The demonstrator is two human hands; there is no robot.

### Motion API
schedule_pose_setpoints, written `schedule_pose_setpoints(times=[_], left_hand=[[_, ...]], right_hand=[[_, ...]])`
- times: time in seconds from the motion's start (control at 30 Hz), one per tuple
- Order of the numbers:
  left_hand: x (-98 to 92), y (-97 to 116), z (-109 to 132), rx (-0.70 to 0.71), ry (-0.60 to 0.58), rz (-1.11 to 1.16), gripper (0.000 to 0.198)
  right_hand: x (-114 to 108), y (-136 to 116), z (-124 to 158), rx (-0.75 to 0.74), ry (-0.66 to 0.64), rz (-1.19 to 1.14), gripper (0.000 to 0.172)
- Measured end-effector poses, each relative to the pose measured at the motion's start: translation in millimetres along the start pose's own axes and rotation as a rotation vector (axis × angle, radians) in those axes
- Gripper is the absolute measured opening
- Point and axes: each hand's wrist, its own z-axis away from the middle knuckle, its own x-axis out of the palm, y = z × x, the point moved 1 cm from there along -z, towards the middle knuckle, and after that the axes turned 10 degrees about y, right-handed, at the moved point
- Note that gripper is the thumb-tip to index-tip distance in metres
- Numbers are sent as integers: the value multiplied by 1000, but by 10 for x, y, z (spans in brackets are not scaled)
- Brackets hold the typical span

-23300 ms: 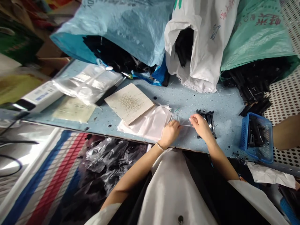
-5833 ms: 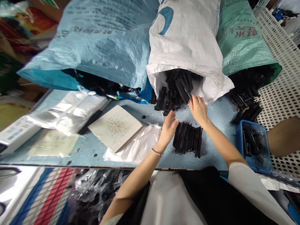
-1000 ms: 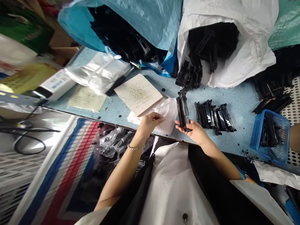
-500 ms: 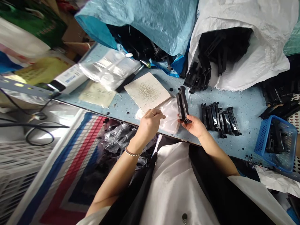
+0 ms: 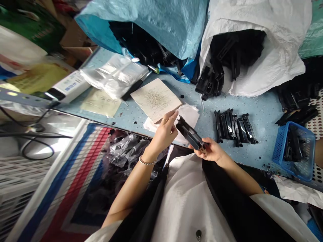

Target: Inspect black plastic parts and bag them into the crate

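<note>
Speckled blue worktop (image 5: pixel 264 129), blue sack (image 5: pixel 161 20) and white sack (image 5: pixel 277 67) at its back. Right hand (image 5: pixel 207 150) closed round the near end of some black parts (image 5: pixel 190 135), apparently a pair held together. Long axis slants up-left from that grip, free end pointing toward the left hand (image 5: pixel 165 131), which is the nearer to it. Left fingers half curled; contact, or anything pinched, cannot tell. Further out: pale plastic sheet (image 5: pixel 191 114) behind the free end, square board (image 5: pixel 153 101) up-left, row of black pieces (image 5: pixel 233 127) right.
</note>
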Motion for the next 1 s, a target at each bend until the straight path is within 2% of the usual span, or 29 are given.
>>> schedule_pose_setpoints(times=[0.1,0.17,0.27,0.4,0.53,0.67,0.73,0.8,0.9,0.97,1.0], left_hand=[[68,186,125,83,-63,15,80],[96,271,183,96,-76,73,81],[61,226,191,17,5,133,81],[-36,5,122,-20,182,42,80],[-2,-69,74,1,173,9,81],[109,119,94,57,121,46,85],[152,298,156,137,99,43,84],[192,484,252,253,17,86,84],[265,657,390,355,-170,201,83],[299,674,428,350,-213,211,81],[295,669,429,341,-201,200,79]], right_hand=[[49,-46,-193,-82,86,-23,37],[80,-88,-212,-147,80,48,34],[70,-123,-100,-145,-80,70,46],[-74,-83,158,-87,-279,-10,59],[-228,74,393,-65,-376,43,64],[-251,148,419,-29,-373,-7,61],[-214,109,335,-12,-341,-10,59],[-152,43,233,-44,-263,36,55],[-16,-35,152,-296,43,223,47],[104,-47,188,-523,270,481,40],[169,-43,225,-603,336,632,38]])
